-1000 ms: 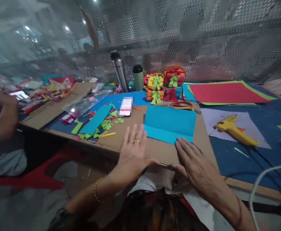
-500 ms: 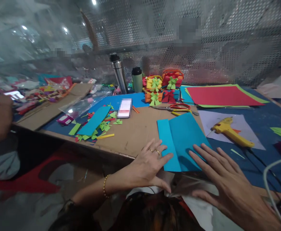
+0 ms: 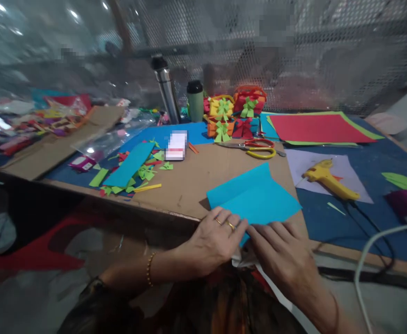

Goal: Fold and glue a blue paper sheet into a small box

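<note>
Left hand (image 3: 220, 235) and right hand (image 3: 281, 248), spread half a second ago, now drawn together, curled fingers gripping the near end of the turquoise paper sheet (image 3: 259, 199). Sheet swung corner-on over the cardboard (image 3: 175, 190); folding apparently under way.

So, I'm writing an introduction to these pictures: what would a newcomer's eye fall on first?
Probably the creased, bright blue sheet on the cardboard, with the left fingers and right fingers at its near side. Next, the bow-trimmed paper boxes clustered farther back, and the yellow glue gun lying on a pale sheet to the right.
</note>
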Demonstrator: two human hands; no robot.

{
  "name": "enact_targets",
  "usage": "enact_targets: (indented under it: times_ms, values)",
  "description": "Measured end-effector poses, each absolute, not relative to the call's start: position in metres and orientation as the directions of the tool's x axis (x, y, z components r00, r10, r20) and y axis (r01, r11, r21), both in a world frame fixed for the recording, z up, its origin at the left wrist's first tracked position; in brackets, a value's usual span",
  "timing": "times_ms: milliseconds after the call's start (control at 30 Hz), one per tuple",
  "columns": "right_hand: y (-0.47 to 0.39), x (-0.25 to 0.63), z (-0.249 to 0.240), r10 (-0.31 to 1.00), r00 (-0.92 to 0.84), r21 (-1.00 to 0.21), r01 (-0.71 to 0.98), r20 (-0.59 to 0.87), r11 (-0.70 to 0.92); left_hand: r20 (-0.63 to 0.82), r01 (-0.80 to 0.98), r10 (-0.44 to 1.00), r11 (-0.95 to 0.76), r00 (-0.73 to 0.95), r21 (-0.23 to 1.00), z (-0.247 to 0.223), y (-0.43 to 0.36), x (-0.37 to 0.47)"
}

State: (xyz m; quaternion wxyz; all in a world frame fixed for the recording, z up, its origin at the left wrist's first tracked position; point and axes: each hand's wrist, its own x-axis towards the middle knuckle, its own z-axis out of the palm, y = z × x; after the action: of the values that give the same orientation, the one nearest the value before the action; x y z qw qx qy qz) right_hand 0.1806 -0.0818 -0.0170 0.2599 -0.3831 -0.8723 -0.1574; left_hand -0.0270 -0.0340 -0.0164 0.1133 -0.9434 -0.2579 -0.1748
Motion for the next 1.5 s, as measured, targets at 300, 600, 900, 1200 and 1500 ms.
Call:
enact_targets:
  times_ms: [300, 600, 900, 1200, 1500]
  values:
    - [-0.065, 0.228, -0.007, 0.693, -0.498, 0.022, 0.82, 0.521, 0.573, 0.589, 0.436, 0.489, -0.866, 0.643, 0.244, -0.019, -0.006, -0.073]
    - [-0.054, 0.248, -0.015, 0.794, -0.389, -0.345, 0.746, 0.468, 0.569, 0.416, 0.482, 0.665, -0.741, 0.62, 0.467, -0.004, 0.013, -0.083]
    - [-0.035, 0.241, -0.008, 0.853, -0.185, -0.357, 0.85, 0.487, 0.388, 0.271, 0.594, 0.876, -0.472, 0.399, 0.651, -0.006, 0.042, -0.075]
    - [-0.026, 0.233, -0.02, 0.88, -0.138, -0.32, 0.897, 0.455, 0.306, 0.33, 0.663, 0.812, -0.584, 0.482, 0.468, -0.006, 0.039, -0.06]
    - [-0.029, 0.232, -0.017, 0.876, -0.24, -0.271, 0.887, 0.417, 0.373, 0.379, 0.606, 0.68, -0.732, 0.627, 0.311, -0.016, 0.038, -0.064]
